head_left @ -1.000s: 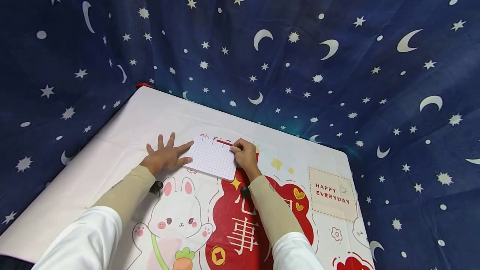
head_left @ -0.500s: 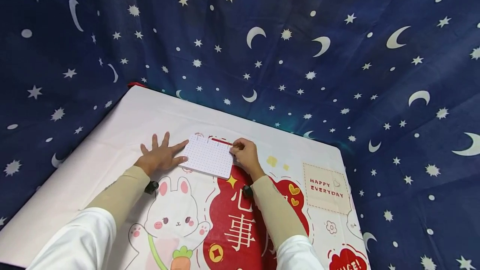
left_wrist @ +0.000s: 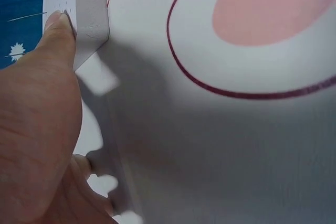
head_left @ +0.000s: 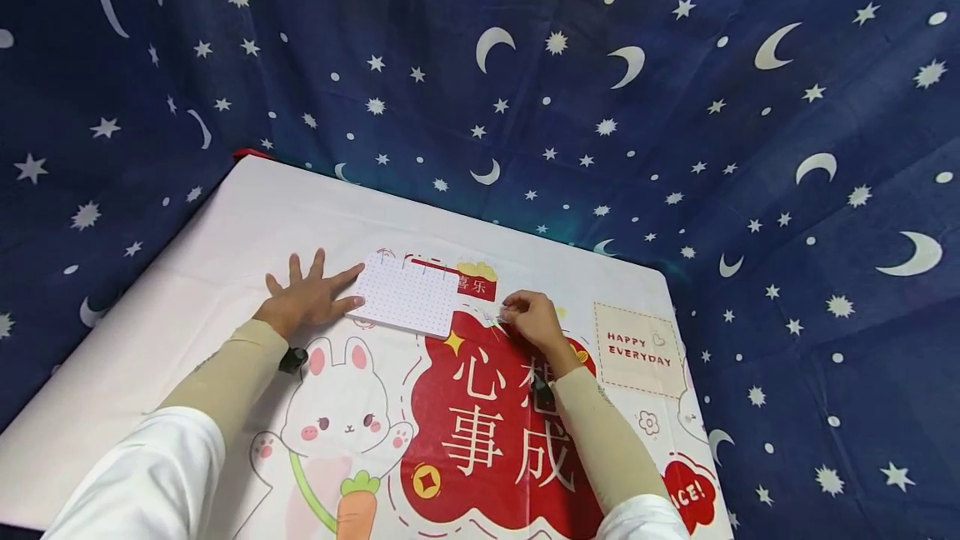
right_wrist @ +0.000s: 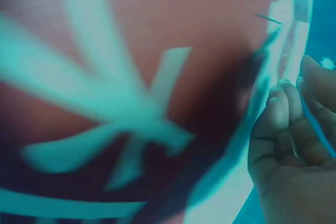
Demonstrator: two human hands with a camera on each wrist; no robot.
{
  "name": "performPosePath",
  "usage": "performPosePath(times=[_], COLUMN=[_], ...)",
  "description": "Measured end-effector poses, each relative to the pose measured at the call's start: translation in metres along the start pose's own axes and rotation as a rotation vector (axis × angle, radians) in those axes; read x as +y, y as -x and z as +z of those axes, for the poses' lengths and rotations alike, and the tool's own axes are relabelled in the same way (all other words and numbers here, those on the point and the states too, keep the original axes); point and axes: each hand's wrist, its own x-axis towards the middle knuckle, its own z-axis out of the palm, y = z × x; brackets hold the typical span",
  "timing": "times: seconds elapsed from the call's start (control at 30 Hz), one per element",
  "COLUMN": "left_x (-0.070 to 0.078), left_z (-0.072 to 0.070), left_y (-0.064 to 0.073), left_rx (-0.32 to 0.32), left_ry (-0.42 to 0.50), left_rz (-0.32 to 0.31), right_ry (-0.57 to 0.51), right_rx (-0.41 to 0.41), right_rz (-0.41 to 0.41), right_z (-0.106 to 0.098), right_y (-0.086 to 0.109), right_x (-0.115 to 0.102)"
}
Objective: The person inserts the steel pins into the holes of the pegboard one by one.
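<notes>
Your left hand [head_left: 306, 300] lies spread on the left side of the board [head_left: 405, 294], fingers straight and gripping nothing; the thumb and forefinger touch the board's left edge, the thumb tip resting on its top face in the left wrist view, while the other fingers fan out over the tabletop [head_left: 247, 215]. The board is white, dotted and thick-edged, and it sits flat toward the far left of the tabletop, in front of you, turned slightly so its right end lies nearer. Thin pins [left_wrist: 27, 17] stick up from it in a spaced row along its far edge. Your right hand [head_left: 536, 319] is apart from the board, off to its right, over the far edge of the red patch [head_left: 465, 500]. Its fingers are bent with the tips close together; you cannot tell from these views whether they pinch anything. Just left of those tips are some small pale things [head_left: 491, 317], too fine to make out. The cover's other prints are a rabbit [head_left: 348, 398] on the near left, a carrot [head_left: 356, 515] beside it, and a "HAPPY EVERYDAY" label [head_left: 637, 382] on the right. You wear beige cuffs [head_left: 225, 365] below white sleeves [head_left: 165, 457]. A dark blue curtain [head_left: 600, 165] with moons and stars hangs past the far, left and right sides.
</notes>
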Motion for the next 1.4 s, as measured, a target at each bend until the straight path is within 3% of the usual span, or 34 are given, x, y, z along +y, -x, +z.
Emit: performPosePath(times=[0.13, 0.5, 0.67, 0.8, 1.1, 1.4], left_x=[-0.001, -0.005, -0.007, -0.009, -0.007, -0.005], left_z=[-0.002, 0.000, 0.000, -0.002, 0.002, 0.002], left_y=[-0.001, -0.004, -0.003, 0.000, 0.003, 0.003], left_rx=[0.004, -0.007, 0.002, 0.001, 0.017, 0.030], left_ry=[0.018, 0.025, 0.023, 0.024, 0.043, 0.024], left_rz=[0.011, 0.011, 0.017, 0.011, 0.013, 0.010], right_ry=[0.041, 0.186, 0.163, 0.097, 0.002, 0.041], right_rx=[-0.054, -0.013, 0.020, -0.006, -0.003, -0.014], right_rz=[0.039, 0.043, 0.073, 0.129, 0.166, 0.146], right_z=[0.005, 0.021, 0.023, 0.023, 0.017, 0.016], right_y=[0.008, 0.010, 0.008, 0.005, 0.004, 0.004], right_x=[0.006, -0.006, -0.008, -0.010, -0.007, -0.005])
